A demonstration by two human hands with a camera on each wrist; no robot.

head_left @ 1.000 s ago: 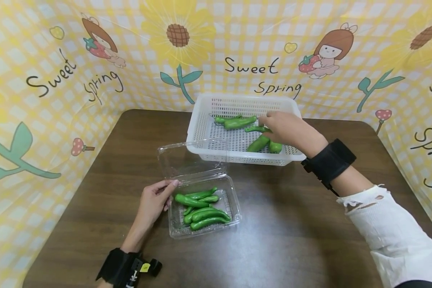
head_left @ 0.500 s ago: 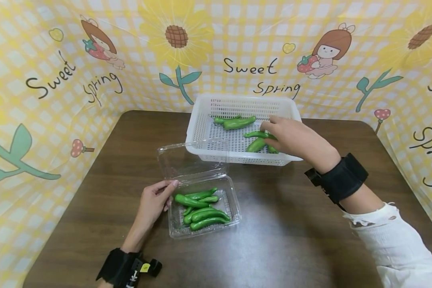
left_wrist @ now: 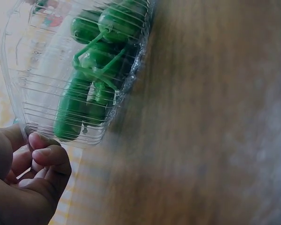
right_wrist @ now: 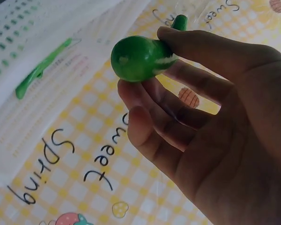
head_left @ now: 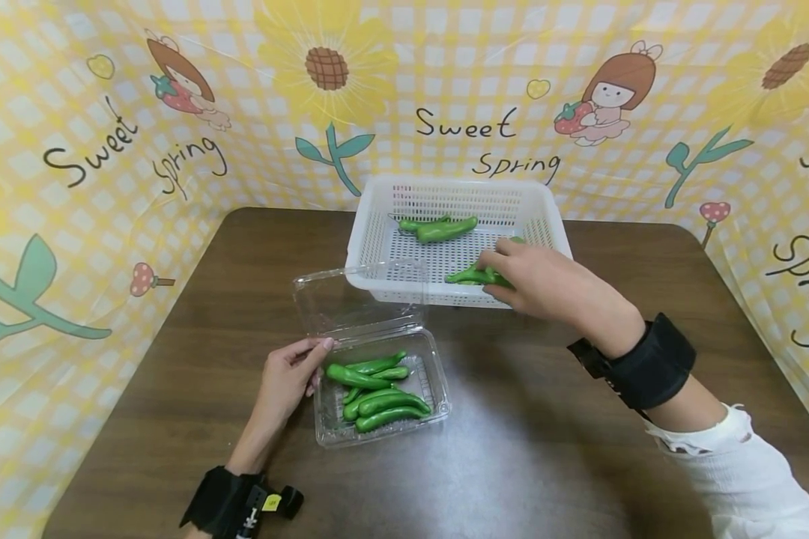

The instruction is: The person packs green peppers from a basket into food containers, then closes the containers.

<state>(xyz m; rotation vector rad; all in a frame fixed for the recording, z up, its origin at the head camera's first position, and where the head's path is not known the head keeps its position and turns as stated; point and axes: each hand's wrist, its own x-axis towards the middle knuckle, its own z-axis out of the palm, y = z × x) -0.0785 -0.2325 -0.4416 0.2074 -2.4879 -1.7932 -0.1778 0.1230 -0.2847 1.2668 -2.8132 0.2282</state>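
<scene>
My right hand [head_left: 549, 288] is over the front right of the white basket [head_left: 367, 232]. It pinches a green chili pepper [right_wrist: 138, 58] between thumb and fingers, plain in the right wrist view. More green peppers [head_left: 447, 229] lie at the back of the basket; the hand hides its front right corner. My left hand [head_left: 285, 383] pinches the upper left rim of a clear plastic clamshell box [head_left: 443, 378], thumb on top. Several green peppers [head_left: 384, 400] lie inside that box, and show through its ribbed wall in the left wrist view.
The box's clear lid [head_left: 323, 303] stands raised, leaning back in front of the basket's left front edge. Both containers stand on a dark wooden table [head_left: 526, 449]. A yellow checked cloth [head_left: 445, 45] with printed flowers surrounds the table's back and sides.
My right hand has moved nearer and down toward the basket's front edge, and now has a pepper in its fingers. The left hand and the box stay in place.
</scene>
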